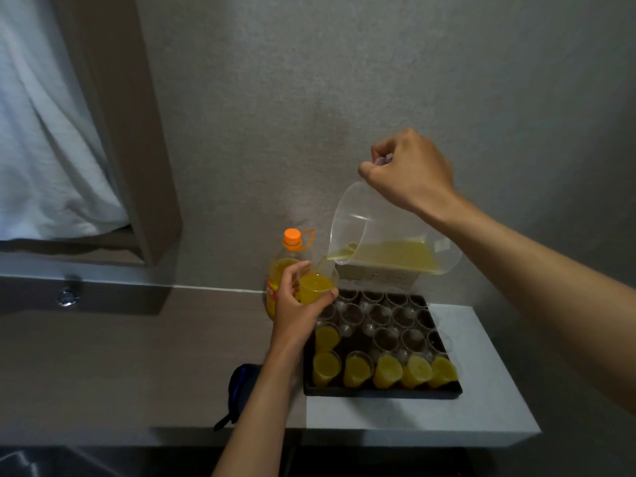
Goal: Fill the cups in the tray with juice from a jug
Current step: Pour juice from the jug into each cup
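Seven filled cups (pixel 358 369), one jug (pixel 385 235).

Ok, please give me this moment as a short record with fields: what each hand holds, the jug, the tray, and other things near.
left hand: left hand grips a clear cup, raised above the tray's far left corner, mostly full of juice
right hand: right hand holds the jug by its handle, tilted, pouring into the cup
jug: clear, little juice left
tray: dark tray; six filled cups, five in the near row, one behind at the left; the others look empty
nearby: juice bottle with orange cap behind the left hand; dark pouch left of the tray
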`<act>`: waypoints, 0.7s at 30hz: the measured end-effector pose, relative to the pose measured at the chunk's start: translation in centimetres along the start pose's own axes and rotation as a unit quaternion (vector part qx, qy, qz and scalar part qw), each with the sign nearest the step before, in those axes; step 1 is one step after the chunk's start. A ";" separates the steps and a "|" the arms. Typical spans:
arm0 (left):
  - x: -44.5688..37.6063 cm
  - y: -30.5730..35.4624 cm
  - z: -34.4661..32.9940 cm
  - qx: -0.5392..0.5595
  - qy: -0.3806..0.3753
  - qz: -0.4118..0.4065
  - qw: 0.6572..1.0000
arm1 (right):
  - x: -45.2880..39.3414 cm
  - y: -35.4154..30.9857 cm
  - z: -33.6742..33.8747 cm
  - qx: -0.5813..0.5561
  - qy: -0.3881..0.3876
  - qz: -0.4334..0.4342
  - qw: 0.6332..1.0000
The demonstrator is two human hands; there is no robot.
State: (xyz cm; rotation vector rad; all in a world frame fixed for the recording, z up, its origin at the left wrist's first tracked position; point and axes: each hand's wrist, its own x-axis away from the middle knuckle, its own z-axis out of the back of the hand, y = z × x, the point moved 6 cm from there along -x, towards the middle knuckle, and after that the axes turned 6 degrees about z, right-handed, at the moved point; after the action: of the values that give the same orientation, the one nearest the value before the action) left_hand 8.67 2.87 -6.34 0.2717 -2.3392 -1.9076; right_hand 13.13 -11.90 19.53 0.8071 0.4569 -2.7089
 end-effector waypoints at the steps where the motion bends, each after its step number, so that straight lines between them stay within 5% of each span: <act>1: 0.0 0.0 0.0 -0.001 0.001 -0.001 1.000 | 0.0 0.0 0.0 0.002 0.000 -0.001 1.000; 21: 0.4 -0.2 -0.8 -0.013 -0.009 0.017 1.000 | 0.6 0.6 0.5 -0.002 0.001 0.007 1.000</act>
State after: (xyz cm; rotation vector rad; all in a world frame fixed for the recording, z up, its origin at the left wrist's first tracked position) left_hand 8.51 1.95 -6.41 0.2118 -2.3122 -1.9320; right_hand 12.63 -12.69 19.48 0.8099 0.4549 -2.6943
